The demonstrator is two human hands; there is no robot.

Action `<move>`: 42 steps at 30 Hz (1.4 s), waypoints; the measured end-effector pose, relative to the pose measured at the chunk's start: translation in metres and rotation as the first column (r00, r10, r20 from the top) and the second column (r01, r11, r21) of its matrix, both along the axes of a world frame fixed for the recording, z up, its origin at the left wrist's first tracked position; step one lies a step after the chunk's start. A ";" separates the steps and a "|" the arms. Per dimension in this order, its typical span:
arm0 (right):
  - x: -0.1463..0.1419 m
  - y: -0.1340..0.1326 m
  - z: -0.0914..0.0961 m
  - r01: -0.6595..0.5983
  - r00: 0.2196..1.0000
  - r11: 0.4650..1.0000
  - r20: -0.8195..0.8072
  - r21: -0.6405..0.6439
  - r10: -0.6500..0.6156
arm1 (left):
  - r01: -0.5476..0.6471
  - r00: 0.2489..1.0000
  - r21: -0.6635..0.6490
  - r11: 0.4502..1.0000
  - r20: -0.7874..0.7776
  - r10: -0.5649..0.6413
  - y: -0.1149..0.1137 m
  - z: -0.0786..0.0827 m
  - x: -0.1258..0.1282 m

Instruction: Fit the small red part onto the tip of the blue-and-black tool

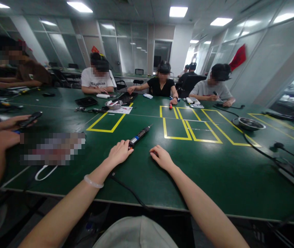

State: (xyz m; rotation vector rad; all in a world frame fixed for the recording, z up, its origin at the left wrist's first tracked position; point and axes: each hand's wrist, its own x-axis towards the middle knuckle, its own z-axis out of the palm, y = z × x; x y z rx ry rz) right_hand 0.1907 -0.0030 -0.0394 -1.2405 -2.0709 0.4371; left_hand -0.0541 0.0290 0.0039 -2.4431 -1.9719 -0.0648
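My left hand (120, 152), with a pale bangle on its wrist, lies closed over the rear end of a slim black electric screwdriver (139, 136). The tool has a blue band, and its thin bit points away to the right. Part of the handle is hidden under my fingers. To the right, my right hand (161, 156) rests on the green table (203, 179) with loosely bent fingers and thumb apart, holding nothing. A black cable (127, 187) runs from beside my left wrist over the table's near edge.
Yellow tape outlines (178, 138) mark the tabletop ahead. A metal bowl (251, 124) and black cables stand at right; another bowl (113, 104) lies beyond a paper sheet. At left, a co-worker's hand holds a black tool (30, 119). Several people sit across the table.
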 end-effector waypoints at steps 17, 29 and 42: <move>0.001 0.001 0.000 -0.007 0.999 1.000 0.043 -0.003 0.007 | -0.256 0.961 0.161 0.953 -0.068 0.270 0.038 -0.004 -0.110; 0.000 0.003 -0.002 -0.005 0.998 1.000 0.060 0.007 0.004 | -0.192 0.973 0.289 0.938 -0.067 0.220 0.026 -0.001 -0.097; 0.003 0.011 -0.004 -0.129 0.911 0.964 -0.412 -0.231 0.023 | 0.399 0.845 0.214 0.892 0.290 -0.448 -0.013 0.017 0.015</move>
